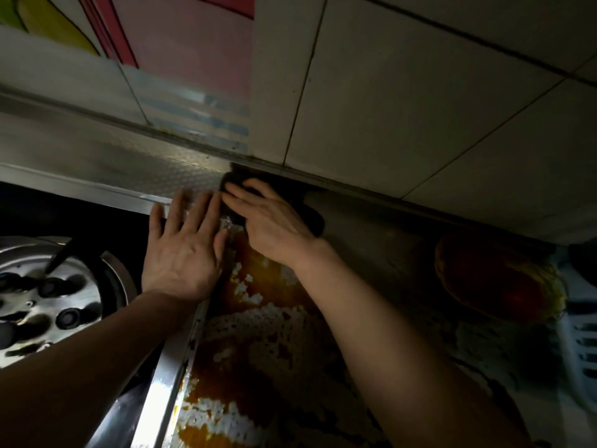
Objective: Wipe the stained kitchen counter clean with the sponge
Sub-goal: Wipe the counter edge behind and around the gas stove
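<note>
Sponge, a dark, soft pad (237, 185), lies pressed under the right hand (271, 221) at the counter's far edge, tight against the metal strip below the pale wall tiles (387, 108); its long axis seems to run from 10 toward 4 o'clock, though shadow blurs its outline. The left hand (184, 250) rests flat with fingers spread, just beside it at 8 o'clock, holding nothing. Orange-stained mosaic counter (258, 334) stretches toward 6 o'clock from the sponge, so the stroke likely pulls homeward. A steel stove burner (48, 299) sits at 9 o'clock; the room is dim.
</note>
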